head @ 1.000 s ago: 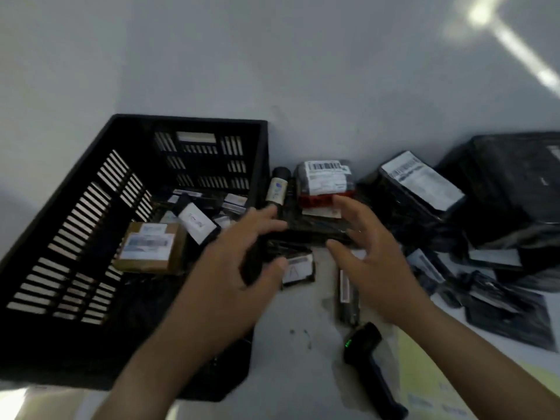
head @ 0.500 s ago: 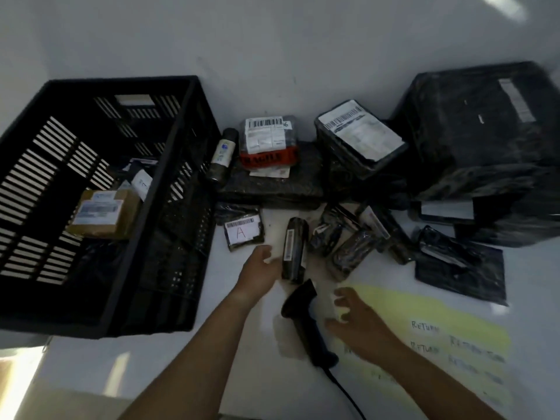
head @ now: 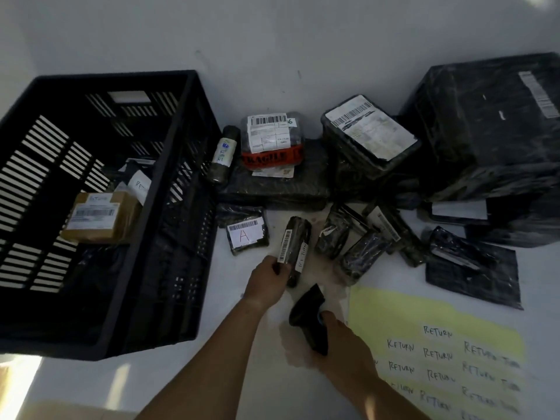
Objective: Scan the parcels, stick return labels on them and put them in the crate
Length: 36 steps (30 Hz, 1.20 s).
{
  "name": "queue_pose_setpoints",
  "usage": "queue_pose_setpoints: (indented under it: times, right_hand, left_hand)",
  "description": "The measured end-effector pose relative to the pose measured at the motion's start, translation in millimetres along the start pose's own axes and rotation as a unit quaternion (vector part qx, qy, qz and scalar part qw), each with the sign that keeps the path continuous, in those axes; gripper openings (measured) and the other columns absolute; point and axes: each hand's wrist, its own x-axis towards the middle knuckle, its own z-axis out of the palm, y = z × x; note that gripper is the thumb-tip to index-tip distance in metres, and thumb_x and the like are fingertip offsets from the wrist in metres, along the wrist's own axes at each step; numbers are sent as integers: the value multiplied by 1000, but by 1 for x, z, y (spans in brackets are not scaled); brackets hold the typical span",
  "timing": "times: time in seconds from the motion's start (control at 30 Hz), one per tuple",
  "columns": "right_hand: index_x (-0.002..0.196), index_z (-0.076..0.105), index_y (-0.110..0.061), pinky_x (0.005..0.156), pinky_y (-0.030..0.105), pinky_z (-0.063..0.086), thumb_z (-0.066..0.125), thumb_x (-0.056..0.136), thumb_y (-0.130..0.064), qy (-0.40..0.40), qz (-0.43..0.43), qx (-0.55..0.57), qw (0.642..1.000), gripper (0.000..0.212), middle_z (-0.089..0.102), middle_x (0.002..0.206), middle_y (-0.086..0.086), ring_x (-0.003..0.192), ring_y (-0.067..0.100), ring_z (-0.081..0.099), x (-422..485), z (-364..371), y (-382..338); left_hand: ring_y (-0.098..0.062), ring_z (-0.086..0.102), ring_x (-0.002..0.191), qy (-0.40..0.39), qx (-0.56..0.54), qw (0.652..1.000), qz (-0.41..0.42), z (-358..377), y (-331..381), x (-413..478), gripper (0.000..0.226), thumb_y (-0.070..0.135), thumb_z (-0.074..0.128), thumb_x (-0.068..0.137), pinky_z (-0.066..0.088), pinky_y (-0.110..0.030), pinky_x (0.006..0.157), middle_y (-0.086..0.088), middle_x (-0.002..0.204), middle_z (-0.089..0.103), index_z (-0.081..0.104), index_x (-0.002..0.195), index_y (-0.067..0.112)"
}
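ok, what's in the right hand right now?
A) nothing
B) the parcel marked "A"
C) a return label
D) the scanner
D: the right hand is curled round the handle of the black scanner, while the left hand grips the near end of the rolled parcel.

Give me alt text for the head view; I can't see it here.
A person's left hand grips the near end of a rolled black parcel while the right hand holds a black scanner close by. A black crate with a brown box stands left; a yellow sheet of RETURN labels lies right.
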Motion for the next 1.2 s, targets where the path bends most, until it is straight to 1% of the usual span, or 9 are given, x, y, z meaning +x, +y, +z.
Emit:
queue_pose_setpoints:
  times: [0.17, 0.3, 0.37, 0.43, 0.53, 0.67, 0.8, 1.0, 1.2]
  right_hand:
    - [127, 34, -36, 69, 24, 54, 62, 90, -33, -50, 2, 135, 990, 47, 59, 111, -11, 84, 10, 65, -16, -24, -11]
    - [121, 51, -24, 57, 22, 50, 55, 98, -10, 22, -28, 267, 963, 27, 64, 89, -7, 67, 10, 63, -55, -47, -17]
    - [105, 56, -17, 50, 21, 43, 55, 100, -21, 60, -52, 309, 948, 7, 61, 68, -6, 52, 7, 56, -81, -60, -25]
    - [90, 56, -19, 49, 19, 39, 53, 93, -49, 85, -65, 336, 936, 29, 59, 57, -4, 45, 4, 53, -101, -70, -38]
    - [99, 62, -22, 55, 26, 42, 51, 98, -48, 95, -80, 359, 925, 28, 63, 65, 7, 51, 17, 58, -121, -80, -50]
    - [99, 65, -26, 52, 21, 38, 49, 89, -47, 110, -139, 357, 917, 28, 59, 62, 6, 46, 10, 49, -145, -89, -61]
    - [89, 62, -39, 52, 15, 37, 50, 92, -62, 115, -165, 335, 921, 26, 61, 62, 6, 47, 6, 50, -160, -88, -66]
    - [95, 61, -25, 48, 12, 34, 48, 85, -66, 149, -178, 333, 914, 44, 62, 62, 2, 41, 4, 48, -175, -82, -76]
    - [93, 58, -30, 47, 11, 34, 42, 75, -72, 163, -183, 330, 912, 48, 62, 63, 1, 43, 5, 50, -180, -81, -79]
  left_hand:
    - [-9, 63, 103, 19, -147, 989, 23, -28, -15, -27, 28, 41, 57, 101, 55, -35, 85, 5, 121, 65, 49, 125, 30]
    - [-17, 67, 112, 32, -391, 920, -5, -52, -20, -56, 44, 24, 75, 90, 60, -40, 88, 1, 125, 65, 56, 129, 27]
    - [-18, 67, 115, 17, -457, 889, -12, -61, -20, -67, 50, 24, 75, 85, 60, -38, 87, -1, 127, 67, 59, 133, 23]
    - [-22, 69, 114, 4, -484, 875, -7, -66, -17, -79, 43, 25, 70, 89, 58, -40, 85, -3, 123, 70, 59, 130, 25]
    - [-20, 72, 105, 12, -437, 899, 17, -70, -11, -97, 29, 28, 65, 97, 50, -35, 82, 2, 113, 74, 58, 123, 35]
    - [-17, 70, 90, 47, -357, 931, 56, -73, -3, -103, 21, 32, 49, 104, 40, -30, 70, -1, 109, 75, 60, 121, 29]
    - [-22, 64, 93, 67, -330, 939, 77, -71, 2, -104, 25, 28, 36, 108, 38, -33, 74, -11, 113, 71, 58, 116, 20]
    - [-12, 61, 107, 78, -304, 945, 95, -67, 12, -108, 29, 45, 38, 107, 44, -31, 88, 11, 112, 70, 61, 116, 30]
    - [-10, 57, 94, 87, -310, 941, 102, -62, 17, -116, 30, 44, 37, 107, 42, -29, 82, 13, 105, 70, 61, 117, 28]
